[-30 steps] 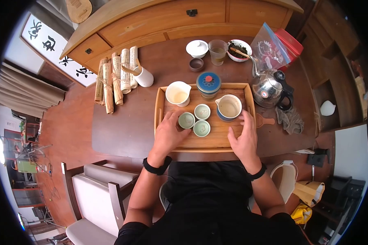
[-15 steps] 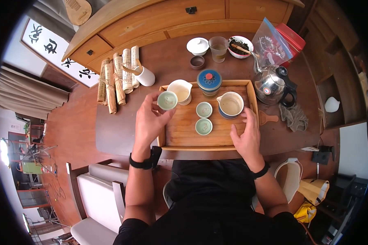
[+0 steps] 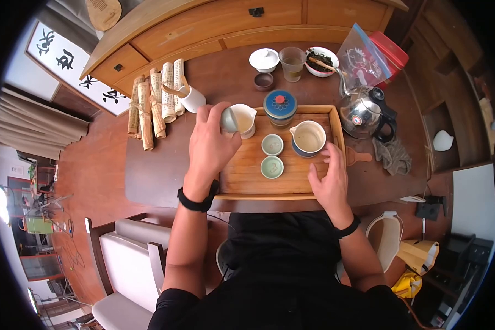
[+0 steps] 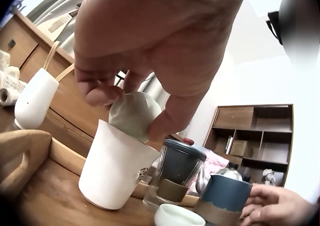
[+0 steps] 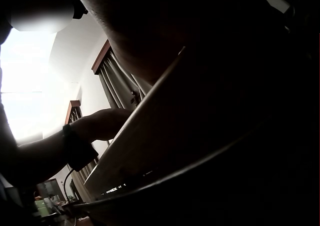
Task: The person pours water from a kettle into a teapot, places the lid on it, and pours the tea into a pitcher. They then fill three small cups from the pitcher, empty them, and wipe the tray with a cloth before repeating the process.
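Note:
My left hand [image 3: 209,143] pinches a small pale green teacup [image 4: 135,115] between thumb and fingers. The cup is tipped steeply over the mouth of a white spouted pitcher [image 4: 112,166], which stands on the wooden tray [image 3: 247,184]. My right hand [image 3: 332,181] lies beside a second spouted pitcher [image 3: 309,137] with a blue outside, its fingers relaxed and the fingertips right at the pitcher's side. Between the pitchers two more green teacups, a back one [image 3: 272,144] and a front one [image 3: 271,167], stand upright. The right wrist view is mostly dark.
A glass jar with a blue lid [image 3: 280,104] stands at the tray's back. Behind are a white lidded bowl [image 3: 264,59], a glass [image 3: 292,65] and a bowl of tea leaves [image 3: 322,61]. A steel kettle [image 3: 360,118] is at right; bamboo scrolls [image 3: 155,102] lie left.
My left hand has picked up the left green teacup from the tray, raised it leftward, then tilted it over the white pitcher. The right hand has stayed beside the blue pitcher.

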The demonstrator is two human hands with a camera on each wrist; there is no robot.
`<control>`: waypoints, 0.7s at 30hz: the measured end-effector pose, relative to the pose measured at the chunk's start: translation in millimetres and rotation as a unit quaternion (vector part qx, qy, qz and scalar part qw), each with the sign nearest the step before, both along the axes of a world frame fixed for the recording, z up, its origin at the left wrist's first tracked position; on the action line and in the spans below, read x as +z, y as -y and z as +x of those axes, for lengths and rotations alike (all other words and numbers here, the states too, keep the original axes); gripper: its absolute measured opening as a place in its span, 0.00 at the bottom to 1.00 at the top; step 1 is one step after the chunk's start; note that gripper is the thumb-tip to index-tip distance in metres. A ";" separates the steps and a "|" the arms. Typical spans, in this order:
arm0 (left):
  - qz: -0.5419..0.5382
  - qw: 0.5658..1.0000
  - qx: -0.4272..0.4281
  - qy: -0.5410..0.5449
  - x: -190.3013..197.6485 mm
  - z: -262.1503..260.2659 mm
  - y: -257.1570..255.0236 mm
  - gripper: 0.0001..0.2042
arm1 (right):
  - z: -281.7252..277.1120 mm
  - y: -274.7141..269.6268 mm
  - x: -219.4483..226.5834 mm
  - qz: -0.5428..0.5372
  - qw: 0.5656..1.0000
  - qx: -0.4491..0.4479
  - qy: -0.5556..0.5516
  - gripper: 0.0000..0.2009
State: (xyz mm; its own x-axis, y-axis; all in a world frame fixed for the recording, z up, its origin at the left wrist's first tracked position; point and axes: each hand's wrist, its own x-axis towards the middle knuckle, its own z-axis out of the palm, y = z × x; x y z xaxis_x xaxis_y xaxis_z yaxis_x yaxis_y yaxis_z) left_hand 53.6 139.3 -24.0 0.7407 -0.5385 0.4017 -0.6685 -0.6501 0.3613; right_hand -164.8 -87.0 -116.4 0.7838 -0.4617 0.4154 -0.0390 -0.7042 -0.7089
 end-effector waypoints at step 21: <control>-0.007 0.994 -0.006 -0.110 -39.8 -108.1 0.9 0.32 | -1.2 -0.2 -2.3 0.003 1.000 -0.002 -0.009 0.36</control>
State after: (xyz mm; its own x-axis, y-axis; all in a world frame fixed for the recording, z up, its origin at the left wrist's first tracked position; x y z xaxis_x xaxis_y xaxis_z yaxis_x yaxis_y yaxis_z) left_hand -54.4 138.5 -63.8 0.8048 -0.5435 0.2385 -0.5804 -0.6368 0.5076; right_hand -166.1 -86.8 -118.7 0.7894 -0.4666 0.3988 -0.0544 -0.7003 -0.7118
